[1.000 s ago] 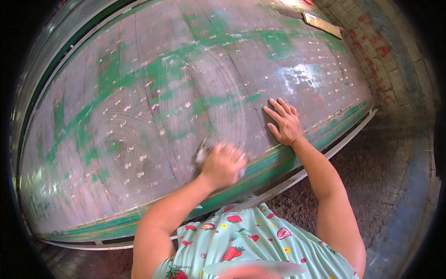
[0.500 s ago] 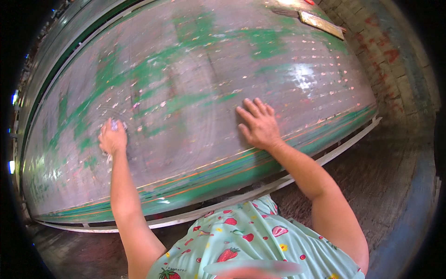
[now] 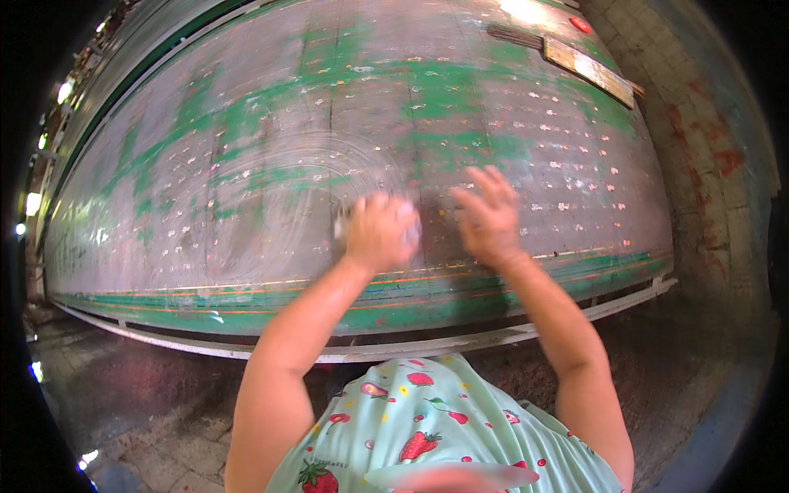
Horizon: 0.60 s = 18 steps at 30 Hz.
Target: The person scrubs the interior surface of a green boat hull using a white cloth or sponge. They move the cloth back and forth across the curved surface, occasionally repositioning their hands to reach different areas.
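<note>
My left hand [image 3: 376,234] is closed over a crumpled whitish cloth [image 3: 341,222] and presses it on a long worn table [image 3: 271,238]. Parts of the cloth show on both sides of the fingers. The tabletop is grey-brown with green patches, and pale wet-looking swirls [image 3: 304,177] curve across it left of the cloth. Just right of the cloth is my right hand [image 3: 491,218], empty, its fingers spread and somewhat blurred. It appears slightly raised, with a shadow beneath. Rows of small pale specks [image 3: 538,205] dot the surface around both hands.
At the far right of the table lie a flat wooden board [image 3: 588,70], a bundle of thin dark strips [image 3: 514,35] and a small red object [image 3: 580,25]. A white rail [image 3: 444,347] runs along the near edge, close to my body. Brickwork [image 3: 699,148] borders the right side.
My left hand has swept the cloth rightward from the left part of the table to near its middle. My right hand has shifted slightly right and seems lifted. The view has turned.
</note>
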Each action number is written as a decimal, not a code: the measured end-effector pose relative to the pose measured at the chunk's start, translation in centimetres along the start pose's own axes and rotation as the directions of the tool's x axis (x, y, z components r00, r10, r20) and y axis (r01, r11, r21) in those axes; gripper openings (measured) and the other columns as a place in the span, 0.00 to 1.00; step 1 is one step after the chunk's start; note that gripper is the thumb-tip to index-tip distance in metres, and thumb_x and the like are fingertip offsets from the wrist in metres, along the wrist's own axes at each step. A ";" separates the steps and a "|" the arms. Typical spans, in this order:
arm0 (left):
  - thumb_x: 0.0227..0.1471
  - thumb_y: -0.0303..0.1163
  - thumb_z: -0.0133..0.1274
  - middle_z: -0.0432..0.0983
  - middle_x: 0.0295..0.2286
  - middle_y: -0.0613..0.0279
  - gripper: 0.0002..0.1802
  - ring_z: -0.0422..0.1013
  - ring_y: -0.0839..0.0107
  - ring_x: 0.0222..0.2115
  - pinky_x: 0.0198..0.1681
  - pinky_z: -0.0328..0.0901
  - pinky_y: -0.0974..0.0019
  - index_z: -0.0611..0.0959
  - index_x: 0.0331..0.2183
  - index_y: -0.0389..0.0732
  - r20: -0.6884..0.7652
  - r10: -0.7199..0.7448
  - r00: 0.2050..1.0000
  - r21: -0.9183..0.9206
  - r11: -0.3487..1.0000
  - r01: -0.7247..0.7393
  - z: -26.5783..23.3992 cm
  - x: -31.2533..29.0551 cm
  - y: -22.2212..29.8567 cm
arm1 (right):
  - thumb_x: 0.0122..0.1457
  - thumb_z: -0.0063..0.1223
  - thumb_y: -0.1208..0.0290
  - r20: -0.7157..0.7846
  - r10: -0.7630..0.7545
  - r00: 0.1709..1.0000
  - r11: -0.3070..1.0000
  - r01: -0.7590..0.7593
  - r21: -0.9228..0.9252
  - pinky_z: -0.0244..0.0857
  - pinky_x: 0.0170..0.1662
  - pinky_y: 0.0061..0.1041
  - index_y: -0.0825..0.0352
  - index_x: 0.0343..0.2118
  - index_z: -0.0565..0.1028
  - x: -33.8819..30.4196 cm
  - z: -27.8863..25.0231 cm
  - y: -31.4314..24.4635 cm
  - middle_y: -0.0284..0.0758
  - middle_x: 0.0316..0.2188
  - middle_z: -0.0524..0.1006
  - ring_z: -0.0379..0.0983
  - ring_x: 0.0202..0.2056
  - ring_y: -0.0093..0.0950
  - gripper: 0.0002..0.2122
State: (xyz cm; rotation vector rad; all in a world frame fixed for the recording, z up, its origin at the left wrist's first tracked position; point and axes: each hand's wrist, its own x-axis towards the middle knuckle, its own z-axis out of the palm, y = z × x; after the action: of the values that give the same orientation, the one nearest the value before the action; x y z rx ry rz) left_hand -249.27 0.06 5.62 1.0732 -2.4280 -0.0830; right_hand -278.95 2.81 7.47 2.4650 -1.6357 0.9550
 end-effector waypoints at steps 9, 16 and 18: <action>0.53 0.41 0.76 0.86 0.49 0.61 0.19 0.78 0.50 0.51 0.54 0.68 0.42 0.94 0.47 0.53 -0.067 -0.113 0.991 0.195 0.973 0.124 -6.0 -5.9 -11.0 | 0.74 0.63 0.57 0.100 0.429 0.898 0.832 -0.349 -0.431 0.53 0.81 0.55 0.57 0.77 0.75 -7.6 -8.1 17.3 0.45 0.80 0.69 0.61 0.80 0.52 0.30; 0.64 0.53 0.65 0.87 0.51 0.63 0.18 0.79 0.54 0.55 0.55 0.71 0.41 0.94 0.49 0.56 -0.170 -0.438 0.883 0.367 0.803 0.469 4.5 20.7 -21.0 | 0.73 0.62 0.57 0.144 0.471 0.870 0.813 -0.365 -0.453 0.51 0.81 0.54 0.55 0.78 0.74 -5.9 -8.1 15.7 0.44 0.81 0.68 0.60 0.80 0.52 0.31; 0.62 0.52 0.65 0.88 0.51 0.64 0.18 0.79 0.56 0.54 0.54 0.71 0.42 0.94 0.48 0.57 -0.090 -0.364 0.927 0.360 0.856 0.371 7.5 26.0 -16.8 | 0.72 0.64 0.57 0.131 0.481 0.867 0.804 -0.376 -0.461 0.52 0.81 0.54 0.54 0.77 0.75 -5.4 -8.2 15.5 0.43 0.81 0.69 0.61 0.80 0.52 0.31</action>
State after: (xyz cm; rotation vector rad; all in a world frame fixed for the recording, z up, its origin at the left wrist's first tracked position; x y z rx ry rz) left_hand -256.20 -31.03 5.41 1.6939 -2.2380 0.2741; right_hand -297.32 3.19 6.81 2.0101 -2.2628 0.2533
